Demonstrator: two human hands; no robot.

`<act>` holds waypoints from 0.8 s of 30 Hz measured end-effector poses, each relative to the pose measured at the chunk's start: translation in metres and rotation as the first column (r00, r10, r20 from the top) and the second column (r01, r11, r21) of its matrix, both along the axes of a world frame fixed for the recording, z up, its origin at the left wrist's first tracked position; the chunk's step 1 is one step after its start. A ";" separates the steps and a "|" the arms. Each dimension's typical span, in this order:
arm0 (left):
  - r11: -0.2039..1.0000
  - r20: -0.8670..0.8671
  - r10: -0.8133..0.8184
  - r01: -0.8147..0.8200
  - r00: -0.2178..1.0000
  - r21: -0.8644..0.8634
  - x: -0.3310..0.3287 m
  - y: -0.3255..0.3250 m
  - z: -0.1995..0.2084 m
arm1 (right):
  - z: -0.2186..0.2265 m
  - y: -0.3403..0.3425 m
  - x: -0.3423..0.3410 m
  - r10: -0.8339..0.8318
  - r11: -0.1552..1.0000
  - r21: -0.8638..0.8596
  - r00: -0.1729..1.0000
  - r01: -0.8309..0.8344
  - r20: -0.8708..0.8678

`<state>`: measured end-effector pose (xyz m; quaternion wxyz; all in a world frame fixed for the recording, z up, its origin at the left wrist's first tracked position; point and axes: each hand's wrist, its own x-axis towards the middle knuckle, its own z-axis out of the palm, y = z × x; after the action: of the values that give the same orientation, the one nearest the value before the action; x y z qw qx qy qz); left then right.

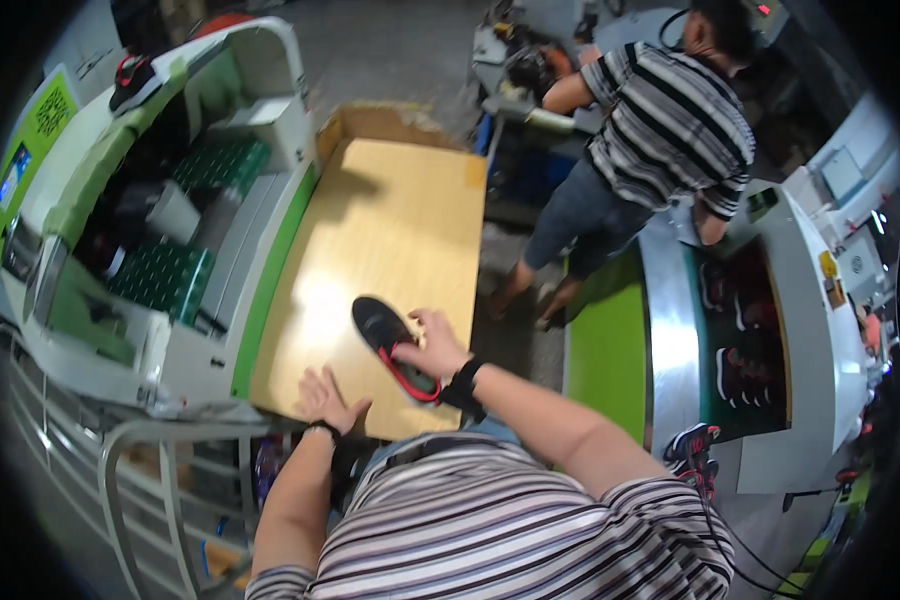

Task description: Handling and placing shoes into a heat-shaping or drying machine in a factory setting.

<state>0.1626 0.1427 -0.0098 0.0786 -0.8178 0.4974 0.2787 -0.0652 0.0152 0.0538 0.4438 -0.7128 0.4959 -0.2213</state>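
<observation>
A black shoe with a red edge (pixel 378 325) is over the light wood tabletop (pixel 410 210), its toe pointing away from me and to the left. My right hand (pixel 438 348) grips it near the foot opening, with the thumb over the upper and the fingers along its right side. The heel end comes close to my right wrist. Left of the shoe, my left hand (pixel 326 402) is by the table's near edge, fingers spread, holding nothing. Dark bands circle both my wrists.
A white and green machine (pixel 270 210) with green perforated belts adjoins the table's left side; a shoe (pixel 133 82) sits on top. A co-worker in a striped shirt (pixel 660 130) stands at the far right. Shoes (pixel 738 378) lie inside a conveyor machine on the right. Metal railing (pixel 175 432) is near left.
</observation>
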 end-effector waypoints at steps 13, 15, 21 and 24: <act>1.000 -0.068 0.000 -0.001 0.998 -0.006 -0.001 -0.002 0.001 | -0.018 0.028 0.006 0.125 0.988 0.111 0.982 -0.110 -0.140; 1.000 -0.068 0.009 -0.009 0.998 0.000 0.001 -0.001 0.001 | -0.020 0.029 0.008 0.119 0.989 0.102 0.983 -0.106 -0.138; 0.999 -0.094 0.024 -0.021 0.995 0.039 0.001 0.005 0.007 | -0.031 0.031 0.010 0.101 0.991 0.084 0.995 -0.100 -0.009; 0.999 -0.100 0.031 -0.027 0.995 0.039 -0.002 0.000 0.006 | -0.032 0.032 0.007 0.098 0.994 0.039 0.995 -0.098 -0.007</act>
<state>0.1606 0.1427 -0.0039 0.0647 -0.8083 0.4834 0.3299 -0.0584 0.0469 0.0215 0.4658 -0.7285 0.4665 -0.1865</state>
